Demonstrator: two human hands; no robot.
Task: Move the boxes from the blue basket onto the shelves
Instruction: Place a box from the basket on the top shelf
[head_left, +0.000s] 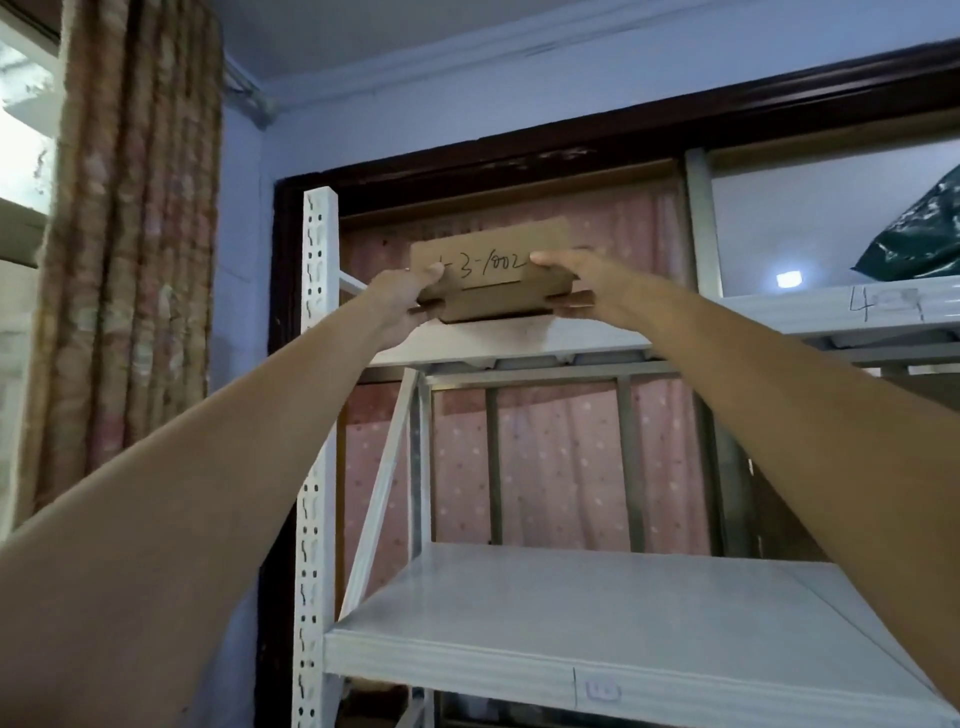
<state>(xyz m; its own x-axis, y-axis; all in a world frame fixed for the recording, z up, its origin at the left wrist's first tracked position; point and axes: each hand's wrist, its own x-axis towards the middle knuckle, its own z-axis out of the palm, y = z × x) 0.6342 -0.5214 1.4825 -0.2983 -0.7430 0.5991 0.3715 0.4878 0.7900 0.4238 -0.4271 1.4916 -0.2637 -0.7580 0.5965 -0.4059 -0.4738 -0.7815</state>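
Both hands are up on a brown cardboard box (491, 275) with "3-1002" scribbled on its front, left hand (402, 301) gripping the left end and right hand (576, 286) gripping the right end, thumbs on top and fingers curled underneath. The box sits right at the front edge of the top shelf (524, 338) of the white metal rack, near its left corner. Lower shelf (597, 623) is bare; a dark green bag (919, 234) sits on the neighbouring shelf to the right.

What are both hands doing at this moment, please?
Left hand: grips the left end of the cardboard box.
Right hand: grips the box's right end.
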